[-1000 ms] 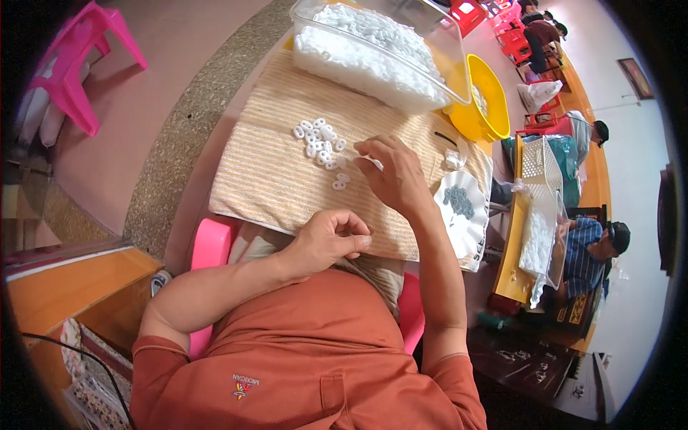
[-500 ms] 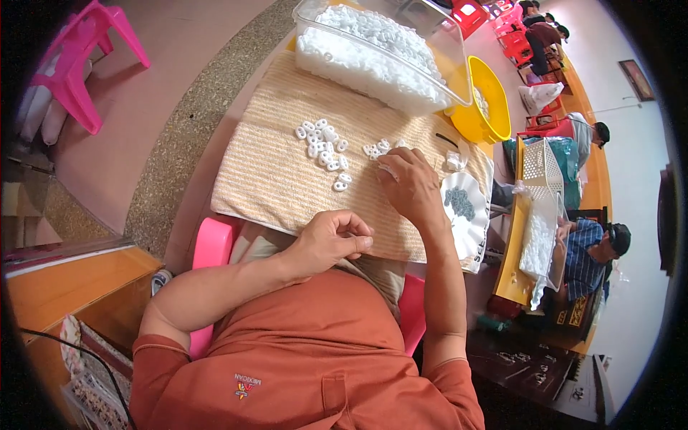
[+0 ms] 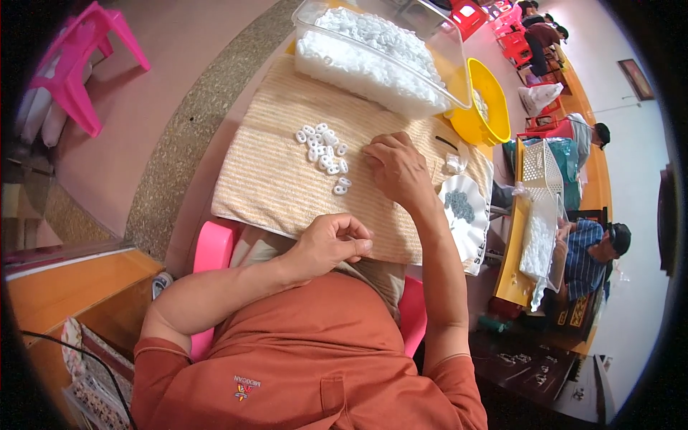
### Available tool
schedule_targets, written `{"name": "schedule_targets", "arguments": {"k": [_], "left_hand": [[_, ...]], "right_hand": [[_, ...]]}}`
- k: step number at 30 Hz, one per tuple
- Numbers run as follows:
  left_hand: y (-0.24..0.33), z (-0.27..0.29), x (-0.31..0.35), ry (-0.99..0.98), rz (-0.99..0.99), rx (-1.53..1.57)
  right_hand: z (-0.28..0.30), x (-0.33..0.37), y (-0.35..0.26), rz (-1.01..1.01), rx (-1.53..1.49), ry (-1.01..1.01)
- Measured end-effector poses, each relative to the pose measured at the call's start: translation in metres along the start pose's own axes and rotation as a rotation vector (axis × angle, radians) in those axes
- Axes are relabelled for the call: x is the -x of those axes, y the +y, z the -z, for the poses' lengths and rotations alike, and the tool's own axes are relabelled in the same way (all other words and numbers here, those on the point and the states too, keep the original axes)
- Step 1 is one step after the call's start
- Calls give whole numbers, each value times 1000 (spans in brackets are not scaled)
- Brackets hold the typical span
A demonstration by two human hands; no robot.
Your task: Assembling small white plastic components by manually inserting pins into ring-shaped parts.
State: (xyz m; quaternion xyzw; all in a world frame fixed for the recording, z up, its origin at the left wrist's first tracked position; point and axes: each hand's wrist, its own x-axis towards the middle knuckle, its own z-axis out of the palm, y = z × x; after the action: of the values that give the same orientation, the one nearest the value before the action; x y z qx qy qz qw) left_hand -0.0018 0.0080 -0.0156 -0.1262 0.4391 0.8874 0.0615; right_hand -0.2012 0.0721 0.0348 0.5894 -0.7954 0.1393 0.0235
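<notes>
My right hand [image 3: 398, 169] rests palm down on the striped towel [image 3: 265, 186], its fingers bunched and bent downward. It covers the spot of a small group of white pieces, so what its fingertips hold cannot be made out. A sliver of white shows beside its lower edge. Close to my body, over the towel's front edge, my left hand [image 3: 333, 240] is curled with thumb and index finger pressed together. Anything between them is too small to see. Left of my right hand lies a loose cluster of white oval two-holed plastic pieces [image 3: 326, 152].
A clear bin [image 3: 401, 100] heaped with white pieces stands at the back, beside a yellow basin [image 3: 498, 122]. At the right lie a white fluted dish [image 3: 469, 229] with grey-green bits, a small white packet [image 3: 455, 163] and a dark thin strip [image 3: 446, 142]. A person [image 3: 591, 251] sits farther right.
My right hand has shifted slightly left and now covers the small group of white pieces visible before. My left hand has stayed almost in place.
</notes>
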Motion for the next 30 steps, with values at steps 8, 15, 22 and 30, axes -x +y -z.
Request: {"name": "schedule_targets", "arguments": {"k": [8, 15, 22, 30], "left_hand": [[1, -2, 2, 4, -27, 19], [3, -3, 1, 13, -8, 19], [1, 0, 1, -27, -11, 6], [3, 0, 0, -19, 11, 10]], "right_hand": [[12, 6, 14, -114, -97, 62], [11, 9, 28, -125, -43, 15], [10, 14, 31, -227, -166, -13], [20, 2, 17, -218, -50, -144]]}}
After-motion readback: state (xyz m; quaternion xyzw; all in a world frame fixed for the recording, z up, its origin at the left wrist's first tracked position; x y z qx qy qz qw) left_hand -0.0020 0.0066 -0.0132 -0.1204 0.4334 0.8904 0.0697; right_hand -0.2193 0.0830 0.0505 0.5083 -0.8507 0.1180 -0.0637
